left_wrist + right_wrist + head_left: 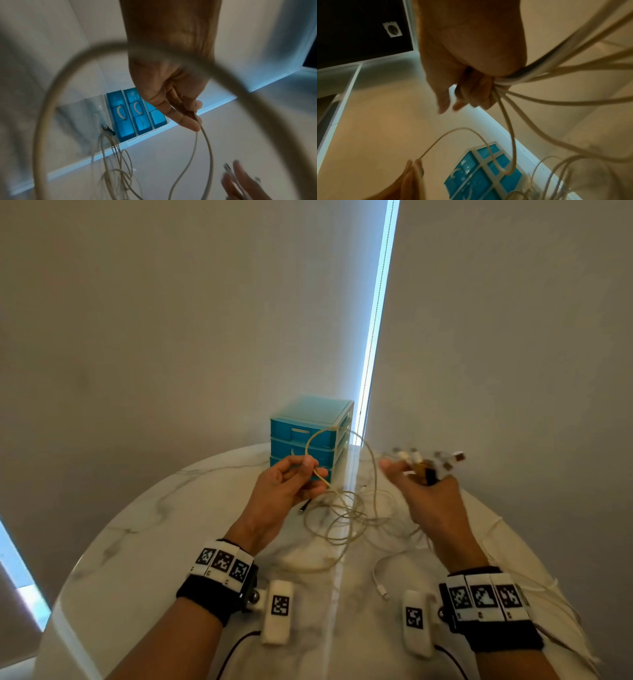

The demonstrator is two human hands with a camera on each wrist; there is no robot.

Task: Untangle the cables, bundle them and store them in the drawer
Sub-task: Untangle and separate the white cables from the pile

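Beige thin cables (342, 508) lie tangled mid white marble table (137, 542), blue plastic drawer unit (308, 433) behind. Left hand (287, 487) pinches one strand; right hand (428, 491) clutches the plug ends. Light, floppy, snag-prone: grab near connectors, don't yank.

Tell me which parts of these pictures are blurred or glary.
Head view: right hand motion-blurred, bright glare strip down the table. Left wrist view: near cable loop out of focus. Right wrist view: cables streaked, warm cast.
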